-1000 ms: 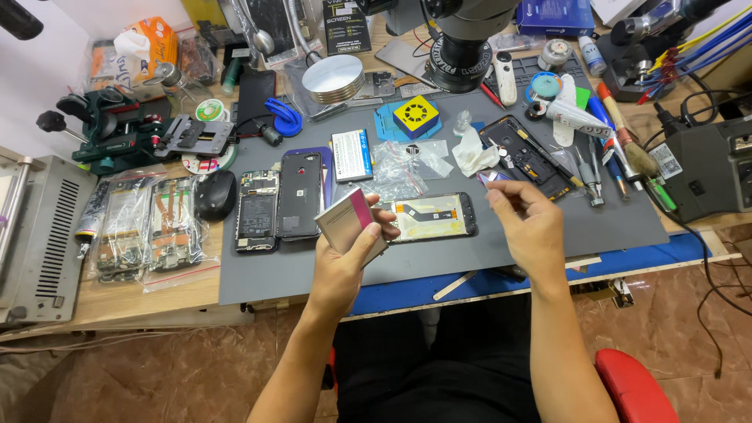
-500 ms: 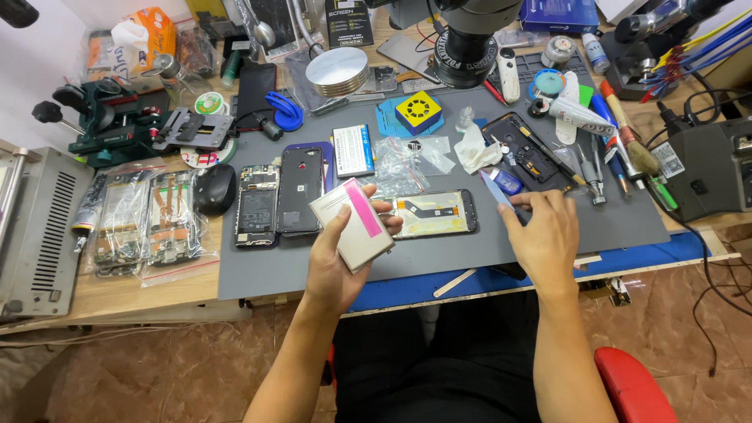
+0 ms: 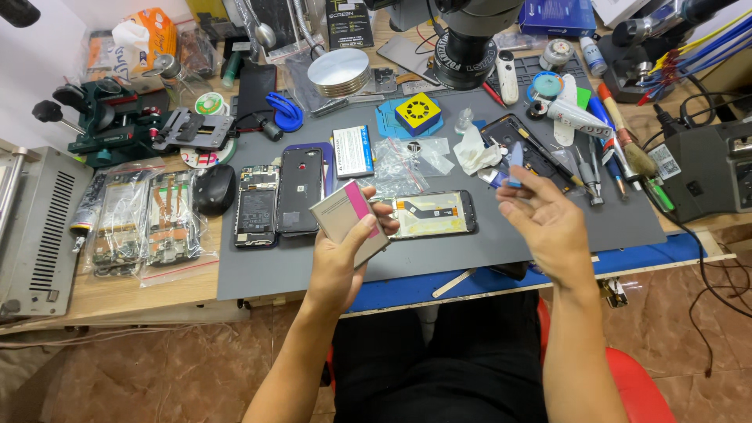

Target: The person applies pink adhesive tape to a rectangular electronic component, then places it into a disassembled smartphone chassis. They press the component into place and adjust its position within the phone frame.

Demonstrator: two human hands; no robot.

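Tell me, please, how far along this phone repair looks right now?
Done: the phone on the grey mat lies open, its insides exposed. In hand: the left hand holds a flat grey part with a pink strip, and the right hand holds a small blue pry tool. Left: the part is not yet in the phone, which remains unclosed.

Your left hand [image 3: 338,262] and right hand [image 3: 548,227] are bare: no gloves, rings, watch or wristband that the head view shows. Both forearms are uncovered from the wrist down to the lower edge of the frame; no sleeve or cuff comes into view. Fingernails look short and plain. Below the forearms, your lap is covered in plain black clothing [image 3: 439,368] with no print, seam detail or fastening that can be made out.
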